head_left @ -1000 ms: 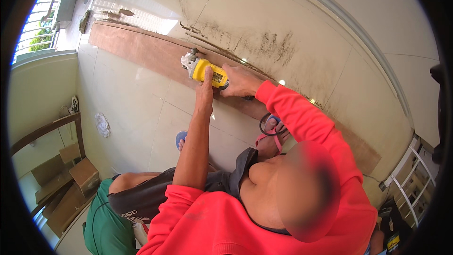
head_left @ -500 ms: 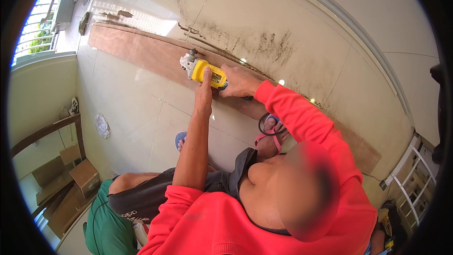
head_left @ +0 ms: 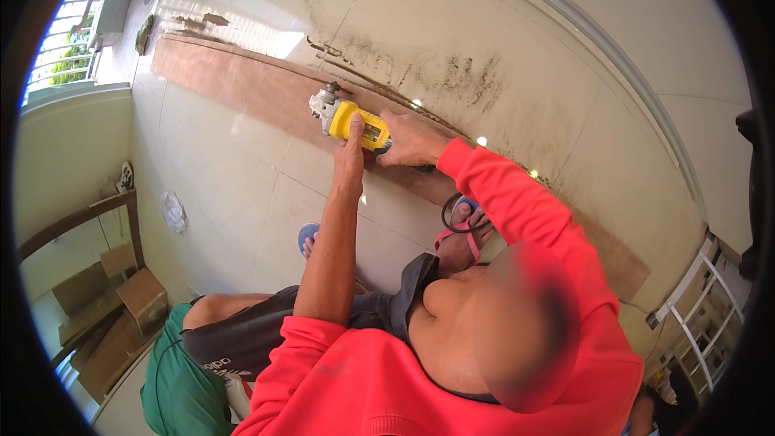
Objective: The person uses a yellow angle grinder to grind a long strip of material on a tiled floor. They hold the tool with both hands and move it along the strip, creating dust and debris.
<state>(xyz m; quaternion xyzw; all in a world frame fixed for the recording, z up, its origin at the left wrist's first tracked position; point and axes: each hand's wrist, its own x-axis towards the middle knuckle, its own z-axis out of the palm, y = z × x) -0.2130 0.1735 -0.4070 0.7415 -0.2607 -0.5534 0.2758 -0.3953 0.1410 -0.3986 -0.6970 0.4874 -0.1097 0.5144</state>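
Observation:
A yellow angle grinder (head_left: 345, 119) with a grey metal head lies over a long reddish-brown wooden board (head_left: 242, 73) on the floor. My left hand (head_left: 349, 157) grips the grinder's body from the near side, its thumb laid along the yellow casing. At the rear end, my right hand (head_left: 412, 139) is wrapped round the dark part of the tool. The spindle end points up and left, beside the board's far edge. Whether a disc is fitted I cannot make out. Fingers under the tool are hidden.
Dark dust streaks (head_left: 460, 77) mark the tiles beyond the board. My sandalled foot (head_left: 464, 234) is by the board, with a black cable loop (head_left: 452, 214) next to it. Cardboard boxes (head_left: 145, 299) stand at lower left, a white ladder (head_left: 702, 315) at right, a crumpled white thing (head_left: 173, 211) at left.

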